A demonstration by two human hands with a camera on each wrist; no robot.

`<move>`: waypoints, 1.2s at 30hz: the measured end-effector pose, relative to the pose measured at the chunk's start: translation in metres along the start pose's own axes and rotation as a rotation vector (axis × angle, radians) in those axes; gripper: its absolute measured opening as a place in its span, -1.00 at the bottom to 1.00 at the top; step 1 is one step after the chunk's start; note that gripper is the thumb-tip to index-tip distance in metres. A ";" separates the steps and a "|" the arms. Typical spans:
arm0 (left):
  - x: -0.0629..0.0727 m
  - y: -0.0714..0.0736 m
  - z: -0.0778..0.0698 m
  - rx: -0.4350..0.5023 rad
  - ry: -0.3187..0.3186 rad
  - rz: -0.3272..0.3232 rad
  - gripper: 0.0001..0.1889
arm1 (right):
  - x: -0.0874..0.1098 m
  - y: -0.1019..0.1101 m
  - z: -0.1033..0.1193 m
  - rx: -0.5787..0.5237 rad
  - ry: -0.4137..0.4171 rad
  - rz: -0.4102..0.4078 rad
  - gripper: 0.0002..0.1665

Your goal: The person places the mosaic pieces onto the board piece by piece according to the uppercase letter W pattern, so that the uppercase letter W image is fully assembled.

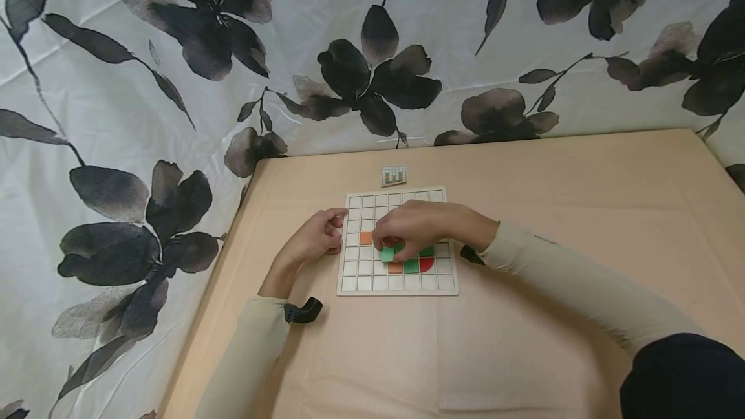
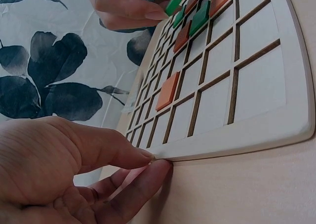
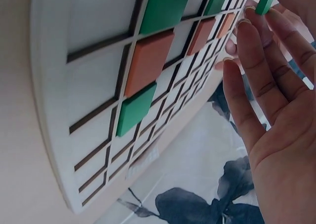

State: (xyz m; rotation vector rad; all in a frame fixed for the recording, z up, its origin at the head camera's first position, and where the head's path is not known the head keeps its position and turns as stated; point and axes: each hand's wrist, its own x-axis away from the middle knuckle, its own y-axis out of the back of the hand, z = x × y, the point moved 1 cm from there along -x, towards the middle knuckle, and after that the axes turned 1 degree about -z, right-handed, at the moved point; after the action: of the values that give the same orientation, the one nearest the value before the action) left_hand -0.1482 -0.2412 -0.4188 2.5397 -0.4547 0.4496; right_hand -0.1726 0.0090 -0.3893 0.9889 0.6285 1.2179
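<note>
Right hand (image 1: 412, 228) pinches a green tile (image 1: 387, 255) above the board (image 1: 363, 284) — left hand (image 1: 314, 236) pinching that board's left edge!

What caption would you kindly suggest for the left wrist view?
Left hand touching a flat white gridded board bearing square green and orange tiles.

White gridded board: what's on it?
Green square tiles, orange square tiles and a rounded red tile. In the head view, the right hand hides part of the board.
</note>
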 end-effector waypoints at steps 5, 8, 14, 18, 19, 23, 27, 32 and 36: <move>0.000 0.001 0.001 -0.007 -0.002 0.006 -0.27 | -0.007 -0.004 0.003 0.024 0.000 0.016 -0.75; 0.000 0.001 0.001 -0.018 -0.005 0.006 -0.27 | -0.010 -0.007 0.004 0.047 -0.012 0.019 -0.74; 0.000 0.000 0.002 -0.017 -0.002 0.003 -0.27 | -0.015 -0.013 0.008 0.085 -0.040 0.019 -0.72; 0.000 0.000 0.002 -0.017 -0.002 0.000 -0.28 | -0.018 -0.015 0.011 0.116 -0.020 0.011 -0.72; 0.001 0.000 0.002 -0.018 -0.004 0.000 -0.29 | -0.018 -0.016 0.011 0.124 -0.017 0.008 -0.72; 0.002 0.000 0.001 -0.022 0.001 0.000 -0.29 | -0.019 -0.018 0.013 0.148 -0.005 0.001 -0.73; 0.002 0.001 0.000 -0.026 0.007 0.000 -0.29 | -0.020 -0.018 0.013 0.156 -0.003 0.001 -0.72; 0.002 0.001 -0.001 -0.018 0.011 0.001 -0.28 | -0.021 -0.019 0.012 0.157 -0.004 0.007 -0.73; 0.002 0.001 0.000 -0.015 0.008 0.000 -0.28 | -0.021 -0.019 0.012 0.164 -0.001 0.005 -0.74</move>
State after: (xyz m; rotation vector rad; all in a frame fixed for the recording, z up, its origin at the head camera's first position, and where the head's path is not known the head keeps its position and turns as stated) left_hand -0.1472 -0.2422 -0.4174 2.5229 -0.4537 0.4544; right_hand -0.1592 -0.0151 -0.4025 1.1280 0.7345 1.1848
